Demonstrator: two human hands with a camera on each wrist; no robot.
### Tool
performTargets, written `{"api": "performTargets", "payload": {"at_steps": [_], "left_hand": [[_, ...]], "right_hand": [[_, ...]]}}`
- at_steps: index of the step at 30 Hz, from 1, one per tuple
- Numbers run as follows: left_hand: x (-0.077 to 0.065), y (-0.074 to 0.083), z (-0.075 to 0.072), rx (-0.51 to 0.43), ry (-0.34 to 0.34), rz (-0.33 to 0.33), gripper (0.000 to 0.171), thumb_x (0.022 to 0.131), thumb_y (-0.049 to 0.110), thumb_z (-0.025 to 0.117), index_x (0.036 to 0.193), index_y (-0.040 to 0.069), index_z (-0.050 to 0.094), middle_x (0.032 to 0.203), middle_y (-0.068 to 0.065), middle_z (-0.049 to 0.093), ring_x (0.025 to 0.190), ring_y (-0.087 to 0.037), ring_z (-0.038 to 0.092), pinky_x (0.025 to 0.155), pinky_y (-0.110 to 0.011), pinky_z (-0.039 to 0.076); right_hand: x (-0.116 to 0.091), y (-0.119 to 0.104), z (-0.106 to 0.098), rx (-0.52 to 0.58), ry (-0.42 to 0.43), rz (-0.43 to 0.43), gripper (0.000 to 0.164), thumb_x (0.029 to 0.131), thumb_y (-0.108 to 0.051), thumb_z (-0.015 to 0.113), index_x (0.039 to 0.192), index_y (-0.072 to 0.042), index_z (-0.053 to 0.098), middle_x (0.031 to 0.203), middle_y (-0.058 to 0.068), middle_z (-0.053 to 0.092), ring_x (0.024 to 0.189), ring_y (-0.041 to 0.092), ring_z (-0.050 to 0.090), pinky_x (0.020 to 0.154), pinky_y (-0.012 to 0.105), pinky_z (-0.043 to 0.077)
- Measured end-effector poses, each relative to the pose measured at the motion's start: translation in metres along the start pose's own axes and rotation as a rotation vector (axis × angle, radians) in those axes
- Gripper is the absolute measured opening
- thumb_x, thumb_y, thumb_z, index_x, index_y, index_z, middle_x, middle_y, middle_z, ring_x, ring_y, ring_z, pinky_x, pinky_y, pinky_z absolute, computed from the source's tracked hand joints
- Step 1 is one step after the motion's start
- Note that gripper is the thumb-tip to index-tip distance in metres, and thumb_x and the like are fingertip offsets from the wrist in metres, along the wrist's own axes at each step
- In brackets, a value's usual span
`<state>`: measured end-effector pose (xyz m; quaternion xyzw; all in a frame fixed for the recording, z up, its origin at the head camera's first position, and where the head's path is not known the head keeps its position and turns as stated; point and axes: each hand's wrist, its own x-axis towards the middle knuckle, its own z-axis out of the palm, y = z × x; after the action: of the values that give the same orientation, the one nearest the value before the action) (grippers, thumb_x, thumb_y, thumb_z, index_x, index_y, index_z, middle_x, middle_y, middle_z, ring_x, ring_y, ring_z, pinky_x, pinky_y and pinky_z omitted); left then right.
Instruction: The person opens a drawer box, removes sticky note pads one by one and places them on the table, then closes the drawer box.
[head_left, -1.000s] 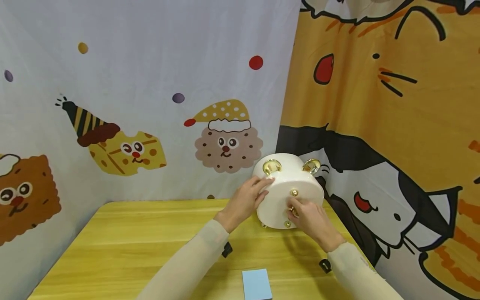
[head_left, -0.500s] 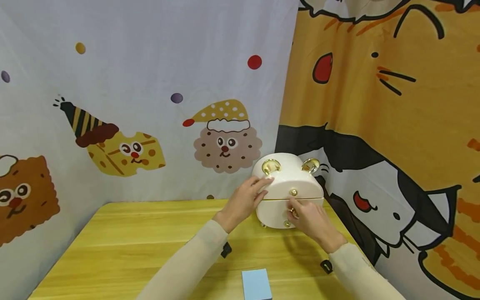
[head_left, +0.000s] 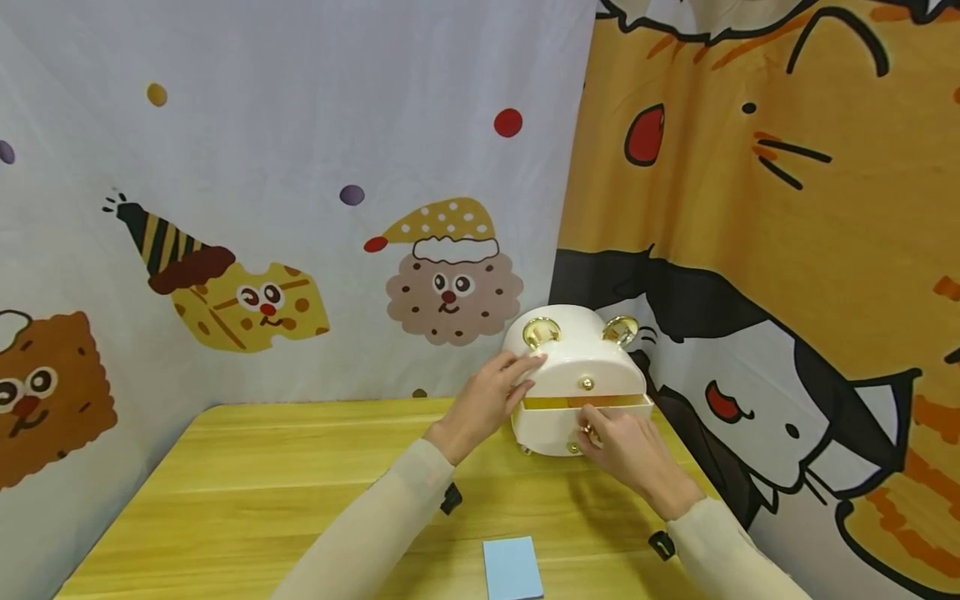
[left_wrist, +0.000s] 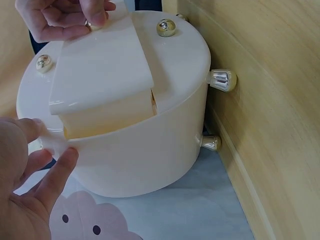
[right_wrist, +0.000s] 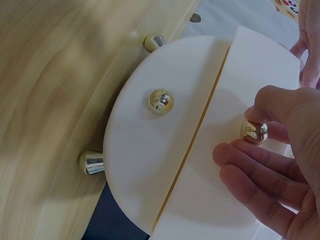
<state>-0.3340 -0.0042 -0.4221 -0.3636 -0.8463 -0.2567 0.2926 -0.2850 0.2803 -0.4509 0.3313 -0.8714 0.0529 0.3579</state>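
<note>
A white rounded drawer box [head_left: 573, 350] with gold ears [head_left: 542, 333] and short gold feet stands at the table's back right. Its middle drawer [head_left: 551, 427] sticks partly out, leaving a gap below the top drawer. My right hand [head_left: 633, 450] pinches that drawer's gold knob [right_wrist: 254, 131] between thumb and index finger, the other fingers lying along the drawer front. On the box's left side, my left hand [head_left: 483, 404] rests with extended fingertips against the shell. In the left wrist view, the pulled drawer [left_wrist: 100, 80] juts beyond the box's face.
A light blue square paper pad [head_left: 513, 568] lies on the wooden table [head_left: 315, 500] near the front. Patterned cloth curtains [head_left: 300, 167] hang behind the table and along its right side, close to the box. The lower gold knob [right_wrist: 161, 101] sits on the bottom drawer.
The middle drawer was closed and has slid out toward me, with my right hand drawing back on its knob. My left hand has stayed at the box's side.
</note>
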Motion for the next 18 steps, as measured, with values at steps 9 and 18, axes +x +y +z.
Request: {"api": "performTargets", "payload": {"at_steps": [9, 18], "left_hand": [[0.002, -0.001, 0.000, 0.006, 0.033, 0.018, 0.048, 0.114, 0.015, 0.078, 0.161, 0.019, 0.071, 0.123, -0.008, 0.075, 0.093, -0.015, 0.070, 0.082, -0.025, 0.065], [0.001, 0.000, 0.001, -0.008, 0.018, 0.003, 0.048, 0.114, 0.016, 0.078, 0.161, 0.019, 0.071, 0.123, -0.008, 0.074, 0.096, -0.017, 0.070, 0.086, -0.028, 0.066]], "right_hand": [[-0.003, -0.005, -0.009, -0.023, 0.007, -0.021, 0.033, 0.083, -0.008, 0.100, 0.097, -0.016, 0.071, 0.071, -0.009, 0.059, 0.056, 0.000, 0.044, 0.049, 0.016, 0.031], [-0.010, -0.008, -0.013, -0.042, 0.018, -0.054, 0.033, 0.081, -0.011, 0.100, 0.097, -0.017, 0.072, 0.071, -0.010, 0.060, 0.056, 0.001, 0.042, 0.049, 0.016, 0.028]]}}
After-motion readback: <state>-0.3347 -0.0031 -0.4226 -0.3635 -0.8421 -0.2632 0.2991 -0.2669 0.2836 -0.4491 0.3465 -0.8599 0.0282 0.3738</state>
